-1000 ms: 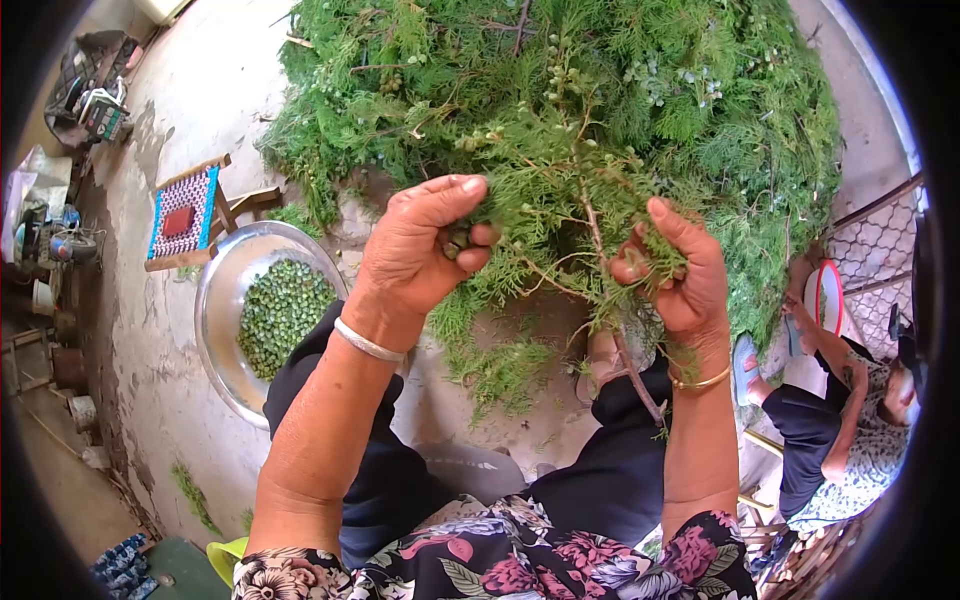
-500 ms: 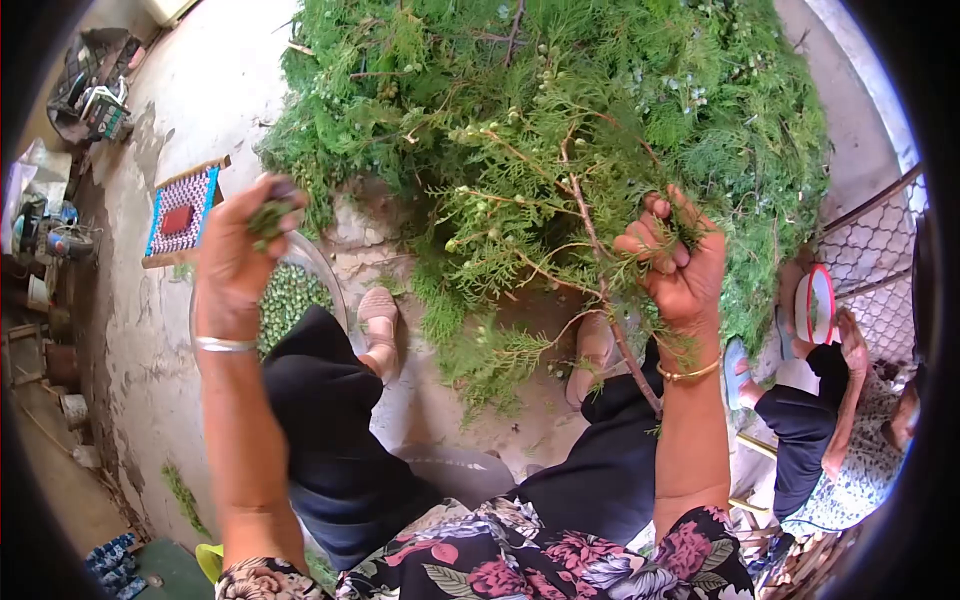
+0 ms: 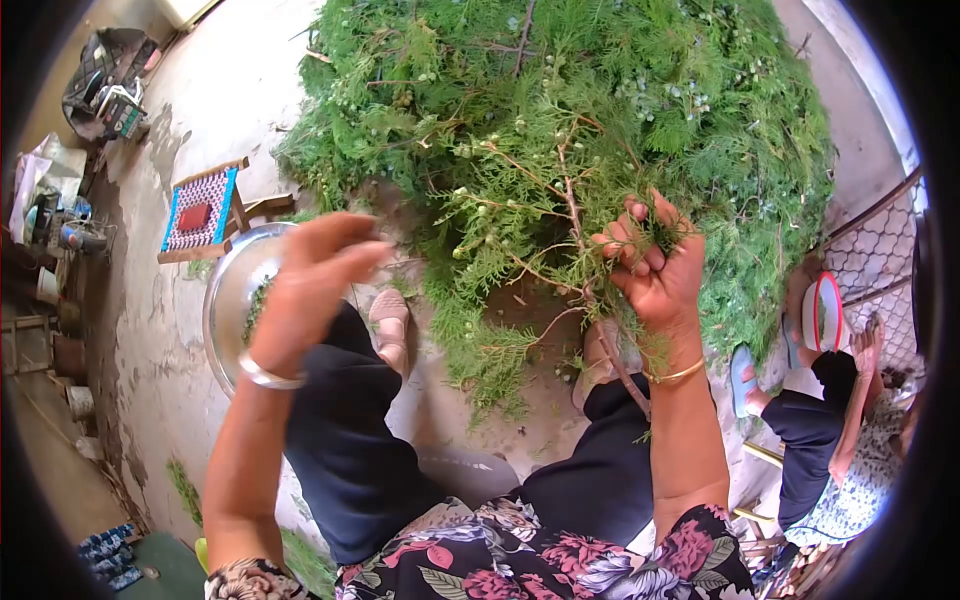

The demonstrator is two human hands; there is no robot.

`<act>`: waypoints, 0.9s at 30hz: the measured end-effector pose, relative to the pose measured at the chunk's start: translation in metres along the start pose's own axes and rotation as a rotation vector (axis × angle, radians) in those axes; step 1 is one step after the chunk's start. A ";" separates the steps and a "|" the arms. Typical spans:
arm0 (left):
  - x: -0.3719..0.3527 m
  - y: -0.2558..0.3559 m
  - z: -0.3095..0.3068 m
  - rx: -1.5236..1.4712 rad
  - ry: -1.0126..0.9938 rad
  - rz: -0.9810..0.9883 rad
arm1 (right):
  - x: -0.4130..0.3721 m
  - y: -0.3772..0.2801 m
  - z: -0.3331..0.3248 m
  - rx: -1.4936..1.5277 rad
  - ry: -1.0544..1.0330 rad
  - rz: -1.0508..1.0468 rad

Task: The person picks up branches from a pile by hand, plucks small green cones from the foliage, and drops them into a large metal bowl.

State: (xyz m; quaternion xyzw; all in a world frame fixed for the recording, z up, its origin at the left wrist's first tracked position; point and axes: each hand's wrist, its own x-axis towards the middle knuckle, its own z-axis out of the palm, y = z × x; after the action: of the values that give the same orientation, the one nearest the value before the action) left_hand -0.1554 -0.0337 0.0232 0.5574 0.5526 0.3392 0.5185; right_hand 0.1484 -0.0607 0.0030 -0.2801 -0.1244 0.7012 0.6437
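Note:
A cut evergreen branch [image 3: 571, 205] with green sprigs and small pale cones hangs in front of my knees. My right hand [image 3: 655, 260] is closed around leafy sprigs at its right side, with the woody stem running down to my right thigh. My left hand [image 3: 325, 280] is raised above my left knee, slightly blurred, its fingers apart and nothing seen between them. Partly behind that hand, a round metal basin [image 3: 222, 290] stands on the floor; some green cones show inside.
A large heap of cut greenery [image 3: 690, 130] covers the floor ahead. At the left are a woven-top stool [image 3: 200, 212] and a dark bag [image 3: 105, 85]. At the right, another person [image 3: 850, 430] sits near a red-rimmed white container [image 3: 822, 312] and a wire mesh [image 3: 880, 255].
My left hand has moved right and opened; the green bits it held are gone from it. My right hand keeps its grip and has shifted slightly left in view.

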 end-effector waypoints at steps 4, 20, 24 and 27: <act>0.035 -0.002 0.075 -0.285 -0.311 -0.136 | -0.004 0.004 0.001 0.067 0.021 0.007; 0.077 -0.024 0.147 -0.968 -0.191 -0.320 | -0.005 0.032 -0.002 -0.083 0.406 0.214; 0.059 -0.033 0.117 -0.284 0.008 0.306 | -0.002 0.023 0.001 -0.386 0.307 0.126; 0.046 -0.019 0.104 0.058 -0.003 0.556 | 0.000 0.008 0.008 -0.601 0.229 -0.016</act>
State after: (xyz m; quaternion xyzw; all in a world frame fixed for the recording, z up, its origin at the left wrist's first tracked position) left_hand -0.0541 -0.0126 -0.0277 0.7026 0.3874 0.4518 0.3902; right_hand 0.1376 -0.0606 0.0052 -0.5339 -0.2549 0.5917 0.5476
